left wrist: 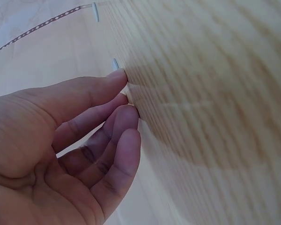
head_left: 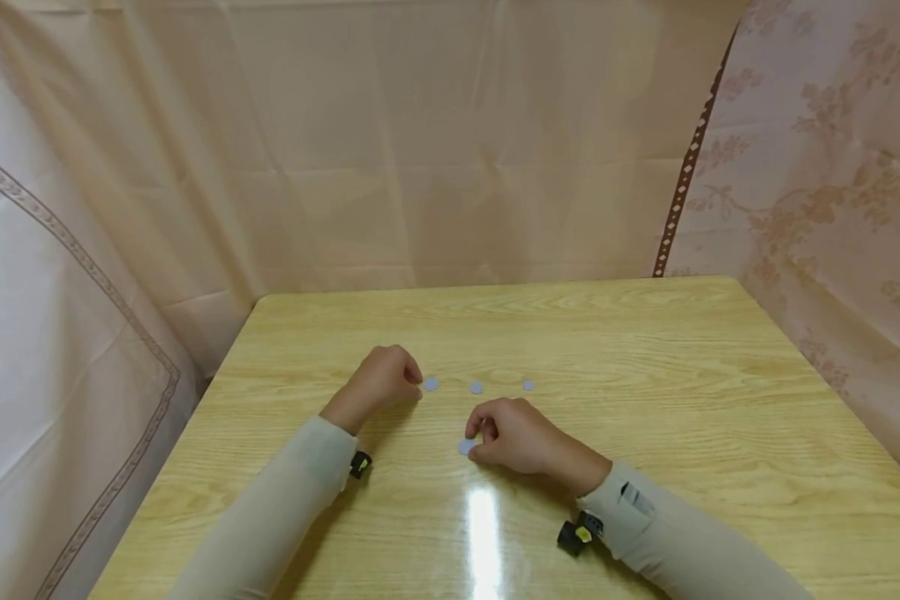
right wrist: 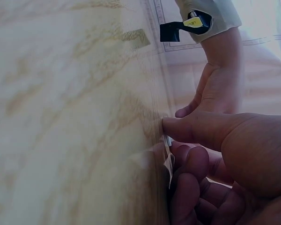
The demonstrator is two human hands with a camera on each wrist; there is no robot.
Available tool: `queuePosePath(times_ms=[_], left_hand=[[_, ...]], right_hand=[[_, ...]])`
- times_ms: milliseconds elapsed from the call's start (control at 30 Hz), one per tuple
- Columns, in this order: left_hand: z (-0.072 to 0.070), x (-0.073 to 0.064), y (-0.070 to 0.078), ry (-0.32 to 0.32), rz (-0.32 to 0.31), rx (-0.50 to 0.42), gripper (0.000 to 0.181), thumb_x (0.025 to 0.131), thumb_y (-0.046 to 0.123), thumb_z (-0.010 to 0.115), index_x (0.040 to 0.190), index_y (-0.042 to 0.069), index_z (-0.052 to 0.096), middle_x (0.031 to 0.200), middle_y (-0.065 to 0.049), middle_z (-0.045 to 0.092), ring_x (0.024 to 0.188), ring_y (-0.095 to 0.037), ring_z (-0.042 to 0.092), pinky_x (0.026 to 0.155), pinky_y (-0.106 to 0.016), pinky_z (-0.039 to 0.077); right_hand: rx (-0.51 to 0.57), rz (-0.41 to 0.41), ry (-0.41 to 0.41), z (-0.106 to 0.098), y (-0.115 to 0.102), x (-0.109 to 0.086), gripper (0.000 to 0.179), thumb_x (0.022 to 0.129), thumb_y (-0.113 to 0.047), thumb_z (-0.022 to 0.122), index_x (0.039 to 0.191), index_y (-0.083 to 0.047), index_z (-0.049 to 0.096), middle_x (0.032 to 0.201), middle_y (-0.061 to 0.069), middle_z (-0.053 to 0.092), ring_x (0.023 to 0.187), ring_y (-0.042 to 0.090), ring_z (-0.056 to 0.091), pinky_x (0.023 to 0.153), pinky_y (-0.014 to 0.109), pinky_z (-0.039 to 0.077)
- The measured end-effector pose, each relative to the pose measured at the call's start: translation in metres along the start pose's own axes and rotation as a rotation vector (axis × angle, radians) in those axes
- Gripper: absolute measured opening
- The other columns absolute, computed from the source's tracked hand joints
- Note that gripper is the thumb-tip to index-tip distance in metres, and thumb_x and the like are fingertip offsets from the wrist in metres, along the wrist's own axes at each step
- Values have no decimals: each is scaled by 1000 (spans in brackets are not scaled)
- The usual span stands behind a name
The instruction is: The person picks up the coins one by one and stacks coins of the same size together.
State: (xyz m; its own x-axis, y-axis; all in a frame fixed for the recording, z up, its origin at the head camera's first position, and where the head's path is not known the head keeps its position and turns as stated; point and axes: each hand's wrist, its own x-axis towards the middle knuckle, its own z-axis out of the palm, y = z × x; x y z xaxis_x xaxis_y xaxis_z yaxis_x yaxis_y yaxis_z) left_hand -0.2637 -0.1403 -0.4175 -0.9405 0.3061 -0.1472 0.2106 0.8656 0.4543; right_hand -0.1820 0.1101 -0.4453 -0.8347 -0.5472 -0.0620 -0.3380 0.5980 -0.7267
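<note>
Desk [head_left: 645,350], lower frame | your right hand [head_left: 521,435], lower centre, fingers [right wrist: 196,161] narrow, pinches a white disc [head_left: 464,447] | your left hand [head_left: 385,377], left of centre, part-curled beside the leftmost disc [head_left: 431,384], contact unclear | discs look thin; likely light, stiff, slick; take opposite edges

Glare on table [head_left: 645,358]; soft shadows

The person's left grip [head_left: 381,377] has loosely bent fingers [left wrist: 128,147]; the right grip [head_left: 523,435] pinches, thumb [right wrist: 192,127] and forefinger [head_left: 482,411] curved; both forearms [head_left: 270,504] reach forward.
</note>
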Motion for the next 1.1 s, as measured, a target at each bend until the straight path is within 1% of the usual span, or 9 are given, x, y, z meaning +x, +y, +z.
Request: queuePosePath(times_ms=[133, 267, 333, 467, 667, 967, 1100], left_hand=[[0, 0, 0, -6, 2, -9, 18, 81, 11, 87, 98, 11, 82, 98, 0, 77, 94, -19, 68, 87, -38, 57], [3, 3, 2, -20, 29, -23, 24, 81, 13, 87, 103, 8, 80, 96, 0, 75, 91, -17, 66, 86, -37, 57], [5, 5, 3, -23, 43, -21, 24, 81, 14, 88, 103, 8, 80, 93, 1, 73, 88, -17, 65, 84, -36, 57], [7, 7, 7, -19, 59, -21, 20, 81, 14, 88, 99, 9, 81, 90, 1, 74, 86, -16, 65, 84, -36, 57], [6, 8, 10, -10, 65, -11, 15, 82, 15, 88, 94, 10, 81, 88, 2, 75, 83, -15, 66, 82, -35, 58], [9, 11, 9, -12, 63, 19, 12, 81, 18, 88, 87, 12, 81, 87, 2, 75, 80, -15, 66, 78, -34, 58], [9, 11, 8, -13, 60, 6, 12, 82, 21, 88, 85, 13, 80, 84, 4, 73, 77, -14, 65, 75, -32, 57]], right_hand=[[-1, 1, 2, 1, 1, 0, 13, 89, -18, 82, 98, -16, 73, 65, -6, 62, 55, 7, 53, 56, 25, 45], [9, 14, -1, 1, 2, 0, 13, 89, -19, 82, 98, -17, 73, 64, -6, 62, 54, 6, 52, 55, 23, 43], [19, 16, -3, 1, 2, 0, 13, 89, -19, 82, 98, -18, 73, 64, -5, 62, 53, 6, 51, 54, 23, 43], [25, 13, -5, 1, 1, 0, 13, 89, -19, 82, 98, -18, 73, 64, -5, 62, 53, 5, 51, 53, 22, 42], [11, 3, 6, 0, 0, 1, 13, 88, -20, 82, 97, -19, 73, 63, -6, 60, 53, 5, 50, 53, 22, 41], [0, 1, 10, 0, 1, 0, 13, 88, -20, 83, 97, -18, 73, 63, -6, 61, 54, 7, 51, 53, 24, 42], [-4, 5, 11, 0, 0, 0, 13, 88, -19, 83, 97, -18, 73, 64, -6, 61, 55, 7, 52, 53, 24, 43]])
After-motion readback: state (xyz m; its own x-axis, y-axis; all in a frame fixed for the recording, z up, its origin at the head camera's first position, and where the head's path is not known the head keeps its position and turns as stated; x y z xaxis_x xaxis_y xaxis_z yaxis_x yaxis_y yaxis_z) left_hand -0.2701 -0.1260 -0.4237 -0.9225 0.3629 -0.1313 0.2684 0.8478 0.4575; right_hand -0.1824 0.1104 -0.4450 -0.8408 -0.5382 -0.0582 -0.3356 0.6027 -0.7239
